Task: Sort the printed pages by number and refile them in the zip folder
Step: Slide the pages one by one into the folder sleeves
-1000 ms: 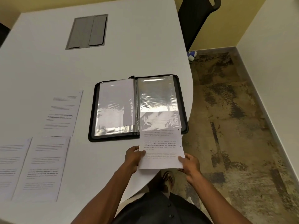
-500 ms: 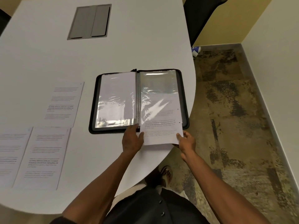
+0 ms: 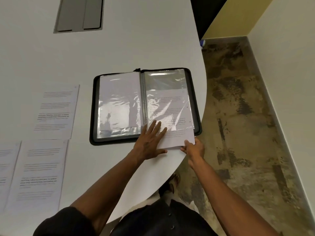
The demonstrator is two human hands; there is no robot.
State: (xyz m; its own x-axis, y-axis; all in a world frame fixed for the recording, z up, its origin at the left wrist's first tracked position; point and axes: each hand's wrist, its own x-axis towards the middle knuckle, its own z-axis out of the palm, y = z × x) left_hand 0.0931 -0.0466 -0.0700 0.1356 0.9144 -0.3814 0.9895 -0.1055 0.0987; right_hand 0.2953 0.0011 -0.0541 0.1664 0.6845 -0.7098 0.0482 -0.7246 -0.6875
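Big white table (image 3: pixel 136 48) with a curved edge filling most of the view, grey hatch (image 3: pixel 79 14) set into it up top. Black zip folder (image 3: pixel 196 103) lying open near that curved edge, clear sleeves on both sides, left sleeve (image 3: pixel 119 103) already holding a sheet. Three more printed pages flat on the left: upper page (image 3: pixel 57 111) just beside the folder, lower page (image 3: pixel 40 174) below it, edge page (image 3: pixel 7 169) cut off by the frame. Current page (image 3: pixel 177 137) partway inside the right sleeve (image 3: pixel 163 80), bottom end sticking out past the folder's near edge. Left hand (image 3: pixel 150 143) flat, fingers straight, pressing on the sleeve and page. Right hand (image 3: pixel 193 148) pinching the page's bottom right corner
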